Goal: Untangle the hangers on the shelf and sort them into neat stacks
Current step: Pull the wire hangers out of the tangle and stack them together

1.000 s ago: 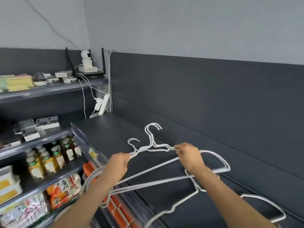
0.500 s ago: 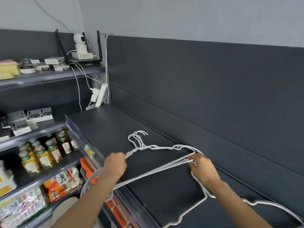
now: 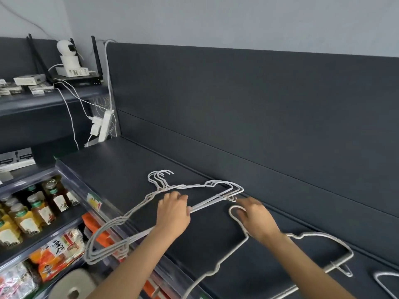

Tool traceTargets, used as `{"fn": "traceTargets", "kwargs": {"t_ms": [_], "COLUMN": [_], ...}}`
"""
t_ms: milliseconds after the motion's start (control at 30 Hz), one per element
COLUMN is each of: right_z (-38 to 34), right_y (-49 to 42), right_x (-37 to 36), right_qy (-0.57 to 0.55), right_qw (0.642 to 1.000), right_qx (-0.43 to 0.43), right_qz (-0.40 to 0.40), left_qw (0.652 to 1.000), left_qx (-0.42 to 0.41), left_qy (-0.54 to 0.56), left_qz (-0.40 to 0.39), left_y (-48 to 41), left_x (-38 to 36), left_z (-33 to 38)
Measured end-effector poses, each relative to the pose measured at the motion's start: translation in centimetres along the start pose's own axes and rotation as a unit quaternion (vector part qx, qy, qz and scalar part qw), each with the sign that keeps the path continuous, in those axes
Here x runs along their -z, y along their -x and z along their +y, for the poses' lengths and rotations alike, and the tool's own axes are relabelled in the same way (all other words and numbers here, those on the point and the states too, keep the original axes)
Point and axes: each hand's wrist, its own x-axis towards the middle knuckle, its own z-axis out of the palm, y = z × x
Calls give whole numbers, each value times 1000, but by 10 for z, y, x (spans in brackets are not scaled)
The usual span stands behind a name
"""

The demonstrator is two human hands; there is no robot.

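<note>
A stack of white wire hangers [image 3: 200, 186] lies on the dark shelf [image 3: 121, 169], hooks together at the far side. Its left end hangs out past the shelf's front edge. My left hand [image 3: 172, 214] sits palm down on the stack's bottom bars, fingers curled over them. My right hand [image 3: 257, 221] is just right of the stack's right end, fingers stretched out and blurred, holding nothing. A loose white hanger [image 3: 302, 236] lies under my right forearm, its hook beside my right thumb. Part of another hanger [image 3: 386, 277] shows at the lower right corner.
Behind the shelf rises a dark back panel [image 3: 259, 126]. A white power strip [image 3: 104, 126] with cables hangs at the shelf's far left corner, below a router and camera [image 3: 69, 61]. Bottled drinks [image 3: 32, 212] and snack packs [image 3: 56, 255] fill the lower shelves at left.
The hanger stack has come down from the air onto the shelf. My left hand shifted from the shoulder to the bottom bars. My right hand released the stack's right end.
</note>
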Motion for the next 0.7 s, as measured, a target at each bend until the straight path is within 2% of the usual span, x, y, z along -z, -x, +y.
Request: {"fn": "traceTargets", "kwargs": {"t_ms": [133,433,700], "right_z": [21,89,189], "right_y": [31,126,254], "right_x": [17,72,131], "right_qy": [42,81,97], "right_qw": [999,993,983], "right_qx": [-21,-71,-136], "right_qz": [0,46,76], "left_qw": [998,986,973], "left_qx": [-67,-158,-223], "left_qy": [11,9,10], "left_qz": [-19,-47,-56], "left_y": [14,54,134], "left_x": [-5,-12,-29], "left_z": [42,145,281]}}
